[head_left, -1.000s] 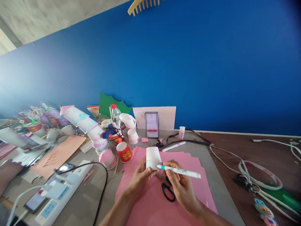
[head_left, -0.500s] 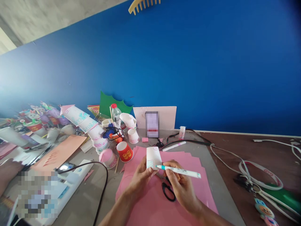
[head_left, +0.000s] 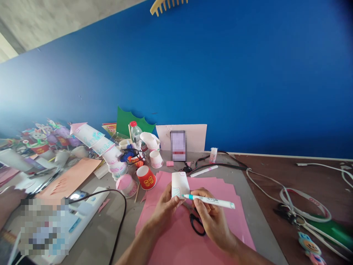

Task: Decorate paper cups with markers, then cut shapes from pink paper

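Note:
My left hand (head_left: 167,206) is closed round the lower part of a white paper cup (head_left: 179,182), thumb across its front. Teal hatching covers the cup's lower left, and a small pink mark sits near the top. In my right hand (head_left: 211,211) is a white acrylic marker (head_left: 213,201) with a teal tip end, held like a pen. Its tip meets or nearly meets the cup beside the hatching. Below the hands, black-handled scissors (head_left: 197,225) lie on stacked pink paper (head_left: 176,246), their blades partly hidden.
Left of the paper stand a red cup (head_left: 147,178), a leaning tower of decorated cups (head_left: 103,145) and a plastic bottle (head_left: 135,132). A phone (head_left: 178,145) leans upright behind. Another marker (head_left: 204,171) lies nearby; cables (head_left: 300,206) spread right. Another person's hand (head_left: 12,200) shows far left.
My right hand and the marker have shifted very slightly, with the tip staying by the teal hatching. The cup and my left hand are almost unmoved.

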The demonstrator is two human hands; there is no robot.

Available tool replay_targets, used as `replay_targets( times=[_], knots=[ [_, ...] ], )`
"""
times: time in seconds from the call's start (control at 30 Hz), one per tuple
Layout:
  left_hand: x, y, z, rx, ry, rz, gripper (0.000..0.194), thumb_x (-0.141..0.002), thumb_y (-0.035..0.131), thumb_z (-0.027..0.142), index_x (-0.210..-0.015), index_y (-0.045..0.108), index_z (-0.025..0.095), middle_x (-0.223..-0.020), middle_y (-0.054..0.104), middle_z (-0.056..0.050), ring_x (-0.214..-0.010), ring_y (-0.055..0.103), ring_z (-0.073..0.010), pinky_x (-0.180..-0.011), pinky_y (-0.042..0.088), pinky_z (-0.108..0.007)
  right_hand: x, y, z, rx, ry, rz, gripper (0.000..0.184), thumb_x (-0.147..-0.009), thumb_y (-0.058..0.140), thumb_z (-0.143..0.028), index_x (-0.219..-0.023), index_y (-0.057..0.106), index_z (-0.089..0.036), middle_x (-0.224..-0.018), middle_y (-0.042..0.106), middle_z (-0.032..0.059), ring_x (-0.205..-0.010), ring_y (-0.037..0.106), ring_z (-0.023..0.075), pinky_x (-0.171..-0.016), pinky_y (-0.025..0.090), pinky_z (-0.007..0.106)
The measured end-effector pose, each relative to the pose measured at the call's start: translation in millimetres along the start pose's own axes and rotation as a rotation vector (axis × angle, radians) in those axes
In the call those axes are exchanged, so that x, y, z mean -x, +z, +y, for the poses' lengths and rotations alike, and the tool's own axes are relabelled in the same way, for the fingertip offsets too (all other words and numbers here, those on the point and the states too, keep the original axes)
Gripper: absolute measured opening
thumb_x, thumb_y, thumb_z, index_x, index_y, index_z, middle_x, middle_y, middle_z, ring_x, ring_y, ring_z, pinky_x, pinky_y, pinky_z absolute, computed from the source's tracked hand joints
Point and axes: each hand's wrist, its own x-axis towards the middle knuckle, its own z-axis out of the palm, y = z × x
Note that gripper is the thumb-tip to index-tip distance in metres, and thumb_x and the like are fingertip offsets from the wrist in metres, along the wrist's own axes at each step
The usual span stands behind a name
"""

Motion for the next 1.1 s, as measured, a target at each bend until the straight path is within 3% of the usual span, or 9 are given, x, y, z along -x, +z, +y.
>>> replay_targets(
  times=[0.5,1.1],
  knots=[
    [-2,4.0,3,0.004,-0.007,0.045,0.068,-0.067,0.082,0.056,-0.123,0.064,0.022,-0.096,0.067,-0.005,-0.089,0.058,-0.0215,-0.08,0.047,-0.03,-1,0,-4,0.001,0.018,0.02,0.03,-0.098,0.051,-0.046,-0.09,0.063,-0.021,-0.073,0.053,-0.0005,-0.058,0.043,0.0126,-0.05,0.038,0.024],
    [-2,3.3,4,0.006,0.005,0.0,0.069,-0.073,0.078,0.053,-0.131,0.06,0.02,-0.113,0.069,-0.011,-0.109,0.06,-0.03,-0.093,0.046,-0.038,-5,-2,-8,-0.044,0.074,0.07,0.035,-0.096,0.052,-0.052,-0.082,0.061,-0.021,-0.063,0.041,-0.0043,-0.052,0.035,0.0117,-0.045,0.033,0.023]
  ],
)
